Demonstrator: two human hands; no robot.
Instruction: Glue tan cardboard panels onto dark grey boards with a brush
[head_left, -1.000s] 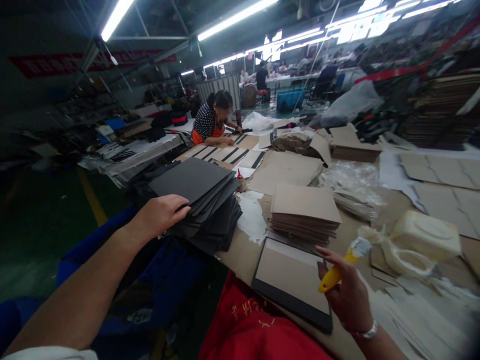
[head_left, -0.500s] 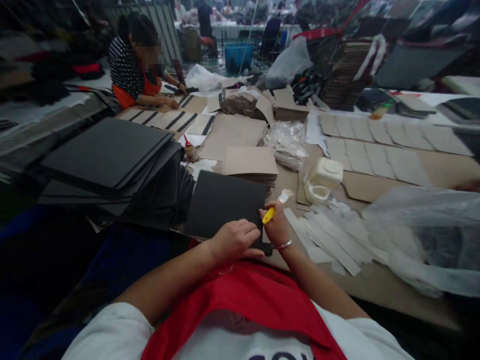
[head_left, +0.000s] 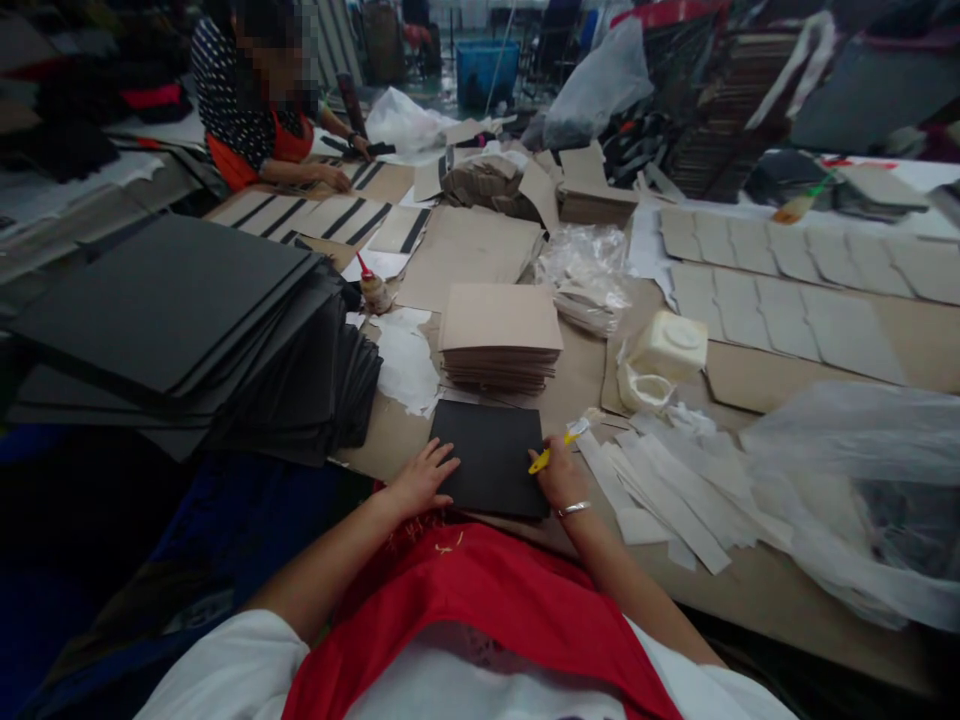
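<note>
A black board or sheet (head_left: 491, 450) lies flat at the table's front edge, close to the red apron. My left hand (head_left: 422, 480) rests on its left side, palm down, fingers spread and lying on the black surface. At the right edge of the sheet, my right hand (head_left: 559, 478) is closed round a brush with a yellow handle (head_left: 541, 461). The brush's pale head points away to the upper right. Just beyond the black sheet stands a neat stack of tan cardboard pieces (head_left: 499, 320).
Large black sheets (head_left: 172, 300) are piled at the left. A red-tipped glue bottle (head_left: 373, 288) stands behind them. To the right are a cut-open plastic jug (head_left: 667, 345), pale paper strips (head_left: 660, 480) and clear plastic bags (head_left: 862, 480). Across the table a co-worker (head_left: 255, 130) handles striped pieces.
The black sheet shows a smaller face and lies nearer to me. My left hand has moved left and spread its fingers. The brush stays in my right hand. The view has tipped downward.
</note>
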